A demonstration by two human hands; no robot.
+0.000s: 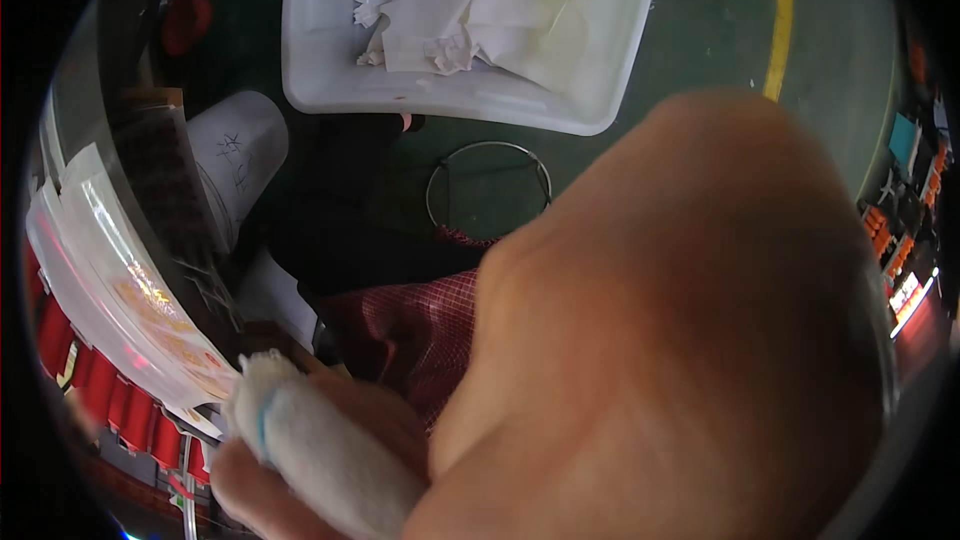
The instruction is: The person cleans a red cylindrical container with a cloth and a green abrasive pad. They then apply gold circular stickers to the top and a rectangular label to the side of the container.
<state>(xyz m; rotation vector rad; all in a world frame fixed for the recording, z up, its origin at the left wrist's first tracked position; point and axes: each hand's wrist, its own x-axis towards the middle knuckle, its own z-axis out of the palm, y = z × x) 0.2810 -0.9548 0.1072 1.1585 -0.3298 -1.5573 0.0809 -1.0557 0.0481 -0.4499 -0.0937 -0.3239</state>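
Right hand [680, 340] blurred close before the lens

Its opening, and anything held, cannot be told. At its left, a white cloth tube with a blue stripe [330, 460] is flanked by the left hand [258, 492], whose opening and grip are partly hidden. Ahead of both hands, torn white paper [450, 10] is contained in a white rectangular plastic tub [470, 103].

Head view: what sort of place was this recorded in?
Probably a workshop or factory floor, though the exact trade can't be told: the green floor has a painted yellow line, and a white plastic tub holds torn white scraps.
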